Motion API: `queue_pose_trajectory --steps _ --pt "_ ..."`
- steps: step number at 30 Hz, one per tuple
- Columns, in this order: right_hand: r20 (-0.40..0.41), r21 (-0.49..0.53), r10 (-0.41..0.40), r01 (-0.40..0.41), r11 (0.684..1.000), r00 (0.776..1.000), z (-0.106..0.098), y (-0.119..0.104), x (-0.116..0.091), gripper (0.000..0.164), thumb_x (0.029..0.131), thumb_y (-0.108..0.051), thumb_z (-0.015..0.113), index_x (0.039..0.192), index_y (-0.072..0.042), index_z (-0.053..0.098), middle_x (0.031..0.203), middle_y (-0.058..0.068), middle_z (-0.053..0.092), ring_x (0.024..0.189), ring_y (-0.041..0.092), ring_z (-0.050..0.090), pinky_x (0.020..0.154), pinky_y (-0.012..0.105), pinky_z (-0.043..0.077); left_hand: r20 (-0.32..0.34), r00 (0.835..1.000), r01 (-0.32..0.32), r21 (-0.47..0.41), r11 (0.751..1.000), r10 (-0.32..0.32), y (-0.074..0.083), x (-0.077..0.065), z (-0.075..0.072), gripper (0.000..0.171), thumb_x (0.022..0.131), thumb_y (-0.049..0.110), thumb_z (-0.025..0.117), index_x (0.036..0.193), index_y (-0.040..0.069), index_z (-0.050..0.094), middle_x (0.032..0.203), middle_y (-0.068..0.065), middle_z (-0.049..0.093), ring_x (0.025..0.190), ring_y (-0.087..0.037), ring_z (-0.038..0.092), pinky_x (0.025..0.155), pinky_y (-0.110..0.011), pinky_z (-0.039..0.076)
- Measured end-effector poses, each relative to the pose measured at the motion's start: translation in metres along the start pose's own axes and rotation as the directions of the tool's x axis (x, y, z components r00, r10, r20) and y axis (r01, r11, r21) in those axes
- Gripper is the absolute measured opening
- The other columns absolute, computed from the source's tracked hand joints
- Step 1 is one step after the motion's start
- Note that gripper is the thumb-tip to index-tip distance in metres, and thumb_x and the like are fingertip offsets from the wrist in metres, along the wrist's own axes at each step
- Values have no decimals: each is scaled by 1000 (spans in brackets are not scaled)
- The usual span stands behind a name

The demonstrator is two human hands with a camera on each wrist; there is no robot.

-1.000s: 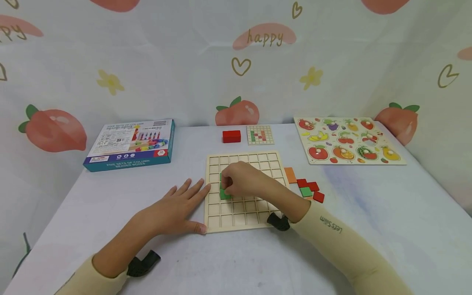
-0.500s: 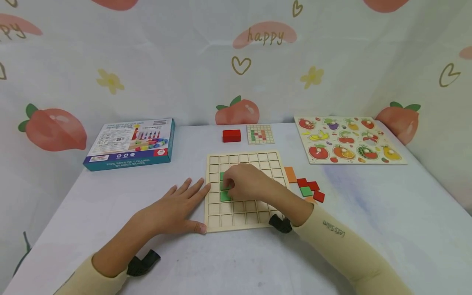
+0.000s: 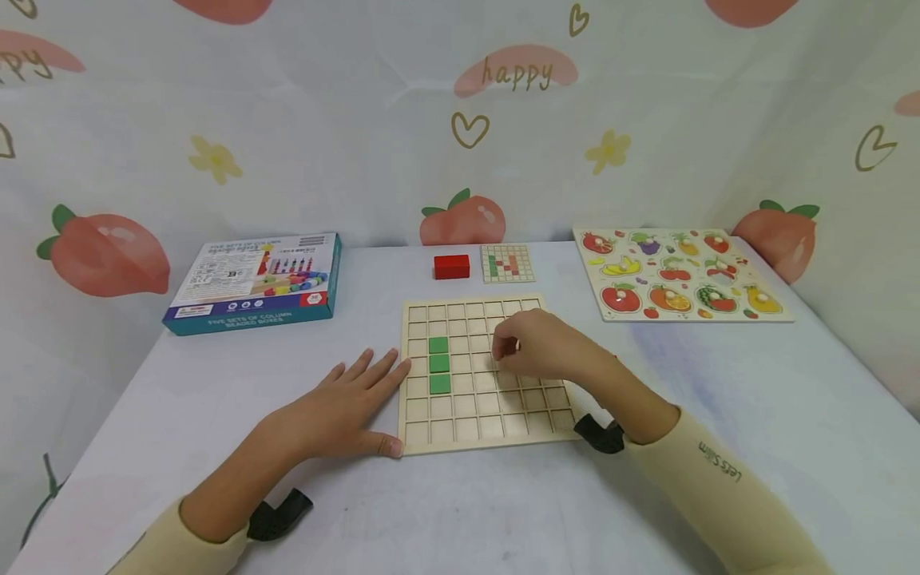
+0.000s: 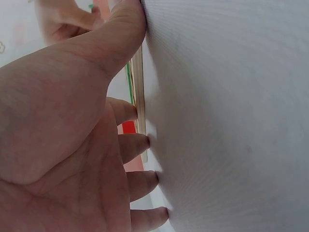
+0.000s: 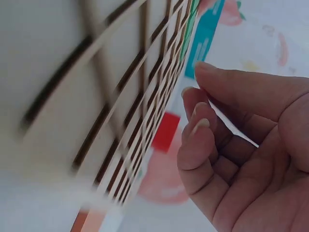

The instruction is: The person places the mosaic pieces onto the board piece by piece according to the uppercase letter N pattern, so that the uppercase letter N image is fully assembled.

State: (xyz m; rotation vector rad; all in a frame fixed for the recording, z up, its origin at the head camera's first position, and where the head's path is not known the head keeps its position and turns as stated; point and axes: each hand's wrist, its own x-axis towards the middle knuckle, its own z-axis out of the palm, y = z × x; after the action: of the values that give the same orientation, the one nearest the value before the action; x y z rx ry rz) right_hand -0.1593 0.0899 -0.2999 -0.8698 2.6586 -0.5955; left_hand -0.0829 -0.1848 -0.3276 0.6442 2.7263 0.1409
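Observation:
A pale wooden grid board lies on the table with three green square tiles seated in one column of its left part. My left hand lies flat with fingers spread, its thumb and fingertips at the board's left edge; in the left wrist view the fingertips touch the tabletop. Over the board's right half hovers my right hand, fingers loosely curled. The right wrist view shows nothing between its thumb and fingers. My right forearm hides most of the loose tiles beside the board.
Behind the board stand a red block and a small grid card with a coloured pattern. A blue boxed bead set is at back left. A fruit peg puzzle lies at back right.
My right hand has come away from the green tiles and moved right across the board, uncovering all three. The left hand has stayed in place.

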Motion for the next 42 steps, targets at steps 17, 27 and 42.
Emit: queue_pose_trajectory --steps 17,27,42 --pt "31 -23 240 -240 971 970 -20 73 -62 15 74 -27 75 76 -18 63 71 -4 56 71 16 50 61 29 43 -7 1000 3 16 1000 -3 -1 2 2 107 61 80 45 146 25 11 151 -2 5 135 -32 1 102 -57 13" --pt "36 12 265 -266 964 963 -23 93 -73 16 73 -25 76 79 -16 64 70 -2 56 68 16 49 57 29 44 -8 1000 -7 10 1000 7 -1 1 2 106 62 79 46 146 24 12 151 -3 7 135 -33 2 102 -57 12" --pt "54 47 256 -258 965 965 -18 98 -69 17 73 -25 76 81 -15 65 70 -1 55 69 17 49 58 29 43 -16 1000 -7 7 1000 7 -1 0 2 106 62 79 47 146 24 12 151 -3 7 135 -34 2 102 -58 12"
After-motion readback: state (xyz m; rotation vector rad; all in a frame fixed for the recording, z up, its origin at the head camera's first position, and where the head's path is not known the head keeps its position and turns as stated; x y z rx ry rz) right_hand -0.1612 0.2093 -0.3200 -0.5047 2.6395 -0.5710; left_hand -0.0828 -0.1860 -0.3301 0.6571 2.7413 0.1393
